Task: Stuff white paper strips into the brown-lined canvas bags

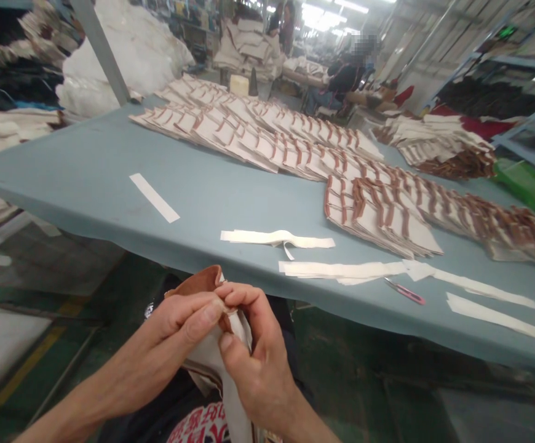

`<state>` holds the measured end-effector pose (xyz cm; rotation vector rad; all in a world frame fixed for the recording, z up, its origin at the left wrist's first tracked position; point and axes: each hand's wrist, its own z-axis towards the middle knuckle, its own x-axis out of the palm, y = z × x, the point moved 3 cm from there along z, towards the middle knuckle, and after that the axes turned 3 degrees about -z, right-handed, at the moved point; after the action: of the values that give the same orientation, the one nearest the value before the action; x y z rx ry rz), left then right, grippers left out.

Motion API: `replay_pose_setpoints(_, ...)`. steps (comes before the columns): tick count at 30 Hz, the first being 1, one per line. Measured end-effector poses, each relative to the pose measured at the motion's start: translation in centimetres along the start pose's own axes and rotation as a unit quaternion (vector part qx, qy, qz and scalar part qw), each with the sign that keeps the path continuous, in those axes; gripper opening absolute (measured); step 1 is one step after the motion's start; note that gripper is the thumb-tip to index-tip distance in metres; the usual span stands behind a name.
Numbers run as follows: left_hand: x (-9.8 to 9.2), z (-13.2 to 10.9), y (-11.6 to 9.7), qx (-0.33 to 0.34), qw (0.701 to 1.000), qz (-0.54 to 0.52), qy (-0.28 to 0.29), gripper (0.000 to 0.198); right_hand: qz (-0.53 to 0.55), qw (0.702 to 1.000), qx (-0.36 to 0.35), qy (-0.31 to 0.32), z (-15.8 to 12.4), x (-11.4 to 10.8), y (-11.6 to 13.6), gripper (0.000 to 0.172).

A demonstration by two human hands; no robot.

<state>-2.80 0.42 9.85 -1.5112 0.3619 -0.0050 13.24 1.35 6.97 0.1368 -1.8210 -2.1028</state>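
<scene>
A cream fabric piece with brown trim point(207, 347) is held over my lap, below the table's front edge. My left hand point(189, 320) pinches its brown edge from the left. Close against it, my right hand point(258, 344) grips the same piece, its thumb and bent fingers on the trimmed edge. The brown top point(200, 280) of the piece curls up behind my fingers. What lies right between my fingertips is hidden. The lower part of the fabric hangs down past my right wrist.
The blue-covered table point(194, 191) bears rows of overlapping cream and brown fabric pieces point(295, 147). Nearer lie white strips point(277, 239), a single strip point(154, 198) and a pink-handled thread cutter point(406, 290). A metal post point(101, 52) rises at the far left corner. A person point(344, 80) sits beyond.
</scene>
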Motion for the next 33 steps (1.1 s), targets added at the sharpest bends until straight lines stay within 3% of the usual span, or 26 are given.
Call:
replay_pose_setpoints(3,-0.3,-0.2,0.3,-0.023,1.0,0.01,0.015,0.041,-0.029,1.0,0.005,0.008,0.4,-0.3,-0.1,0.04)
replay_pose_setpoints(6,0.0,0.1,0.1,-0.037,0.999,0.005,-0.016,0.03,-0.047,0.999,0.004,0.007,0.5,-0.5,-0.4,0.035)
replay_pose_setpoints(11,1.0,0.7,0.5,-0.048,0.996,-0.01,-0.068,0.035,-0.045,0.999,-0.006,-0.003,0.2,0.3,-1.2,0.027)
replay_pose_setpoints(16,1.1,0.2,1.5,-0.065,0.996,-0.057,-0.036,0.041,-0.074,0.997,0.008,0.007,-0.7,0.9,-1.5,0.051)
replay_pose_setpoints(18,0.5,-0.1,1.3,-0.056,0.997,-0.044,-0.032,0.041,-0.119,0.991,-0.049,0.026,-0.5,0.2,-0.5,0.058)
replay_pose_setpoints(21,-0.5,-0.1,0.2,-0.025,0.999,0.017,-0.018,0.039,-0.217,0.956,-0.185,0.064,1.0,-1.5,1.8,0.058)
replay_pose_setpoints(24,-1.0,0.4,-1.0,0.0,0.998,0.067,0.015,0.039,-0.298,0.92,-0.229,0.112,3.4,-2.6,3.3,0.042)
replay_pose_setpoints(26,-1.2,0.8,-1.8,0.023,0.994,0.1,0.037,0.039,-0.302,0.911,-0.237,0.148,4.7,-2.7,3.9,0.037)
replay_pose_setpoints(29,-1.5,0.6,-2.6,0.057,0.984,0.162,0.045,0.039,-0.314,0.902,-0.202,0.217,5.7,-2.2,4.5,0.043)
replay_pose_setpoints(33,-2.4,-0.2,-2.3,0.051,0.976,0.206,0.04,0.033,-0.413,0.853,-0.161,0.275,5.9,-1.5,6.2,0.051)
